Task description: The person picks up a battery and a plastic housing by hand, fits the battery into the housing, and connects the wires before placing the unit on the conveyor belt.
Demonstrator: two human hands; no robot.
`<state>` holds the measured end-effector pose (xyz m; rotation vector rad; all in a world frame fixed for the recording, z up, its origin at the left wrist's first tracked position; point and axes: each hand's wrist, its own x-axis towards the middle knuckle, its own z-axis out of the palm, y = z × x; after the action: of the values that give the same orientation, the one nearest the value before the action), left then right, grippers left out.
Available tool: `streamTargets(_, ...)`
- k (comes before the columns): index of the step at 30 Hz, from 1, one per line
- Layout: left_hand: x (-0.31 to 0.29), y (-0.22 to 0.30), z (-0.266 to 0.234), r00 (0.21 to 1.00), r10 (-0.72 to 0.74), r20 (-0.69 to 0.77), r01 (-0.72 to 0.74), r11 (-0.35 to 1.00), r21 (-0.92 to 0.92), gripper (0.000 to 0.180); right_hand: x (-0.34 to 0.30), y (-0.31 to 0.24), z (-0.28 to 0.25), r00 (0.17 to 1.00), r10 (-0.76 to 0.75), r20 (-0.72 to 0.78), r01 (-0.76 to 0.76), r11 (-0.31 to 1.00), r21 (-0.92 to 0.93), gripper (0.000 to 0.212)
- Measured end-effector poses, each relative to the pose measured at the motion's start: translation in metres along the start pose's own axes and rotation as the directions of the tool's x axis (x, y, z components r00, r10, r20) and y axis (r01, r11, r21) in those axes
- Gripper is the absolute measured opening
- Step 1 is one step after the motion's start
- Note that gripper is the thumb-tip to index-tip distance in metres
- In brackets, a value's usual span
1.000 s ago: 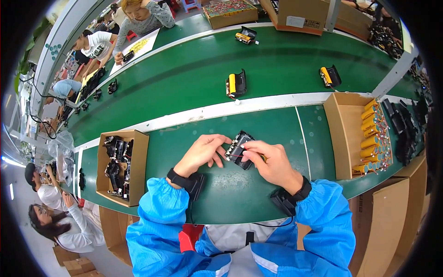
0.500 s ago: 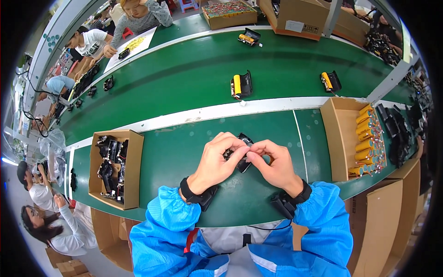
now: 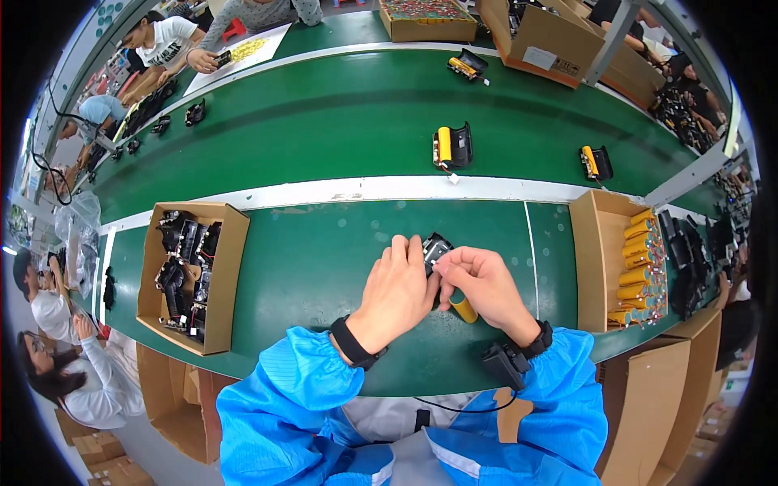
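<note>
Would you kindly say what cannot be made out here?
Head view: part of the black casing, behind the left hand.
Head view: upper end of the yellow cell, behind the right hand.
Head view: head of the grey-sleeved co-worker, cut off by the top edge.

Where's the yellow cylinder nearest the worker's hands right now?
In the head view, right of centre, the yellow cylinder pokes out below the right hand, partly hidden by it, left of the box of cylinders.

Downward fisheye view, head height
</note>
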<state>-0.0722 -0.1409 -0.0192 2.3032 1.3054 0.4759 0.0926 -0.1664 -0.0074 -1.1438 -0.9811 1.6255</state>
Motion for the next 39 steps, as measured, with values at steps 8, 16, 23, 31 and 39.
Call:
streamTargets(8, -0.002, -0.03, -0.006, 0.988, 0.143, 0.058, -0.134, 0.982, -0.136, 0.065, 0.016, 0.013, 0.014, 0.836, -0.546, -0.045, 0.357, 0.606, -0.711, 0.006)
streamTargets(16, 0.0, -0.03, -0.007, 0.99, 0.138, 0.026, -0.134, 0.986, -0.102, 0.054, 0.025, 0.034, 0.018, 0.87, -0.475, -0.133, 0.241, 0.644, -0.726, 0.007)
streamTargets(23, 0.0, -0.034, -0.008, 0.99, 0.139, 0.022, -0.136, 0.985, -0.101, 0.05, 0.027, 0.037, 0.024, 0.88, -0.44, -0.181, 0.223, 0.717, -0.661, 0.007)
streamTargets(31, -0.001, -0.038, -0.012, 0.985, 0.171, -0.011, -0.171, 0.982, -0.081, 0.042, 0.031, 0.037, 0.037, 0.841, -0.496, -0.215, 0.204, 0.659, -0.724, 0.007)
streamTargets(39, 0.0, -0.038, -0.014, 0.981, 0.194, -0.016, -0.195, 0.981, -0.023, 0.039, 0.037, 0.035, 0.039, 0.823, -0.522, -0.222, 0.216, 0.651, -0.728, 0.006)
